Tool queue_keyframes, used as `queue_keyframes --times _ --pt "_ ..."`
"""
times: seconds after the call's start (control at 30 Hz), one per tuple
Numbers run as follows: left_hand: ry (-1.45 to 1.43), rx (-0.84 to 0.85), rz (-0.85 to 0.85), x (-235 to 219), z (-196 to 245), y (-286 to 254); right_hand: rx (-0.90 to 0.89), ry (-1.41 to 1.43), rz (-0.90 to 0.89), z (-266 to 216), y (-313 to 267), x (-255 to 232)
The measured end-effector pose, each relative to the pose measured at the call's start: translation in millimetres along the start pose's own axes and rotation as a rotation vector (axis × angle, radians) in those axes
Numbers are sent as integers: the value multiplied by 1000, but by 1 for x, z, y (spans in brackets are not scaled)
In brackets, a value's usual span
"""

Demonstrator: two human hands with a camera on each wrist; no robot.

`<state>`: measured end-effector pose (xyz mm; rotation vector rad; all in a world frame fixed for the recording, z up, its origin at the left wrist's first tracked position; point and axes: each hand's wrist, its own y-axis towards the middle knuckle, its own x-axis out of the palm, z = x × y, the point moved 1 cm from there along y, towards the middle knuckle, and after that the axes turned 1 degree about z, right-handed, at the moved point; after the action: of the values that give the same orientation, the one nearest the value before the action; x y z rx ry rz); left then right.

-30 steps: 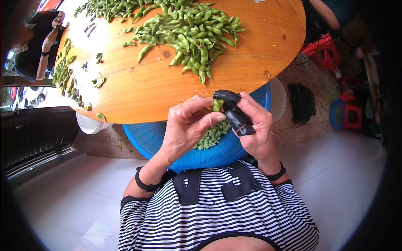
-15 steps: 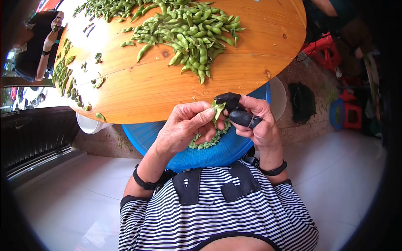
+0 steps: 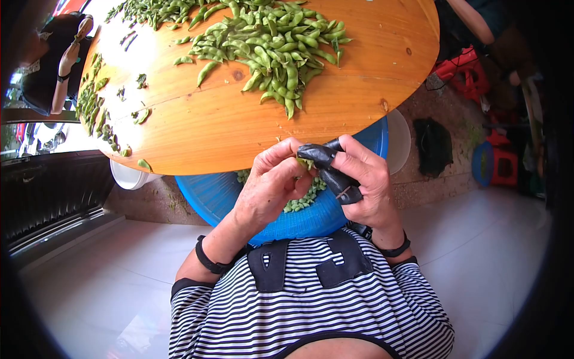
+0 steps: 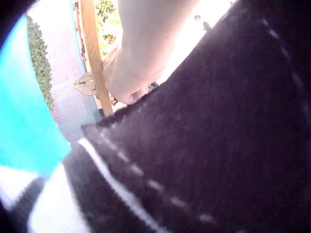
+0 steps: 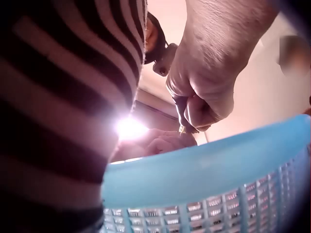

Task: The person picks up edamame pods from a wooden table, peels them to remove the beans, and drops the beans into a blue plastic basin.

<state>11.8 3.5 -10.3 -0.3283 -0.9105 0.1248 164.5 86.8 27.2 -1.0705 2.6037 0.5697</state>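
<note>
In the head view my left hand [image 3: 269, 179] pinches a green soybean pod [image 3: 307, 163] between thumb and forefinger. My right hand [image 3: 369, 179] meets it from the other side, its black-covered forefinger and thumb closing on the same pod. Black finger covers [image 3: 342, 185] sheathe those two digits, with a band round the thumb. Most of the pod is hidden by the fingers. Directly below, shelled green beans [image 3: 303, 202] lie in a blue mesh basket [image 3: 206, 194]. The right wrist view shows both hands together above the basket's rim [image 5: 204, 167].
A heap of soybean pods [image 3: 287, 54] covers part of the wooden table [image 3: 209, 128], whose rounded edge overhangs the basket. White buckets [image 3: 128, 176] stand under it on either side. Another person [image 3: 45, 66] is at the left; red stools [image 3: 469, 75] stand at the right.
The pod between my hands looked closed at first, then spread with its paler side showing; now the right forefinger covers most of it. My left hand shifted back up and right against the right fingertips.
</note>
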Motion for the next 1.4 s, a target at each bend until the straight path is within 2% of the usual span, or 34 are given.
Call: queue_keyframes --times 0.1,0.13,0.17,0.23,0.27,0.3,0.33,0.37,0.43,0.47,0.5,0.53,0.57,0.63,0.67,0.77,0.9,0.97,1.0,1.03,1.1,1.13,1.17,1.27,1.33,1.4 --pt "52 -18 -32 -1 2 -2 40 141 42 2 5 -5" --pt "108 -50 -77 0 5 -2 156 168 89 3 1 -11" --pt "191 -105 -56 6 10 -7 353 252 113 3 -4 -21" --pt "625 -111 -158 1 11 -14 267 386 303 7 -12 -40" --pt "631 -104 -156 -1 17 -14 343 508 325 17 -23 -62" --pt "963 107 -328 0 25 -14 291 453 389 22 -30 -77" --pt "1287 329 -501 2 33 -15 266 274 383 21 -33 -92" --pt "1272 313 -376 9 48 -15 402 -116 388 34 -43 -110" --pt "1544 501 -124 5 67 -5 363 -682 378 41 -52 -125" --pt "1636 662 -39 3 74 6 357 -682 381 42 -55 -129" --pt "1722 825 51 -1 80 18 440 -666 390 44 -59 -131" --pt "1844 850 45 -9 86 27 525 -649 399 45 -60 -133" --pt "1847 851 44 -12 87 35 524 -646 401 46 -60 -130" --pt "1912 877 25 -16 87 45 395 -604 483 42 -57 -117" --pt "1936 856 44 -16 87 47 398 -603 488 41 -54 -112" --pt "1914 853 91 -14 87 51 312 -510 455 36 -41 -98" --pt "1811 774 159 -16 81 46 288 -121 317 20 -20 -62" --pt "1264 526 231 -8 73 30 251 -26 233 5 -8 -41" --pt "1098 214 298 -3 71 19 217 6 191 6 -5 -30" --pt "1099 208 297 -1 65 13 183 38 147 8 -3 -21" --pt "590 155 163 6 49 7 186 81 70 -4 5 -9" --pt "531 165 145 5 44 6 175 120 49 -2 7 -3" --pt "528 165 149 4 41 5 241 155 -6 -6 8 -1" --pt "494 254 161 5 33 4 207 186 -29 -2 7 4" --pt "690 410 202 7 28 4 231 250 -10 -2 6 5" --pt "778 466 212 7 23 5 247 245 -14 -1 5 4"
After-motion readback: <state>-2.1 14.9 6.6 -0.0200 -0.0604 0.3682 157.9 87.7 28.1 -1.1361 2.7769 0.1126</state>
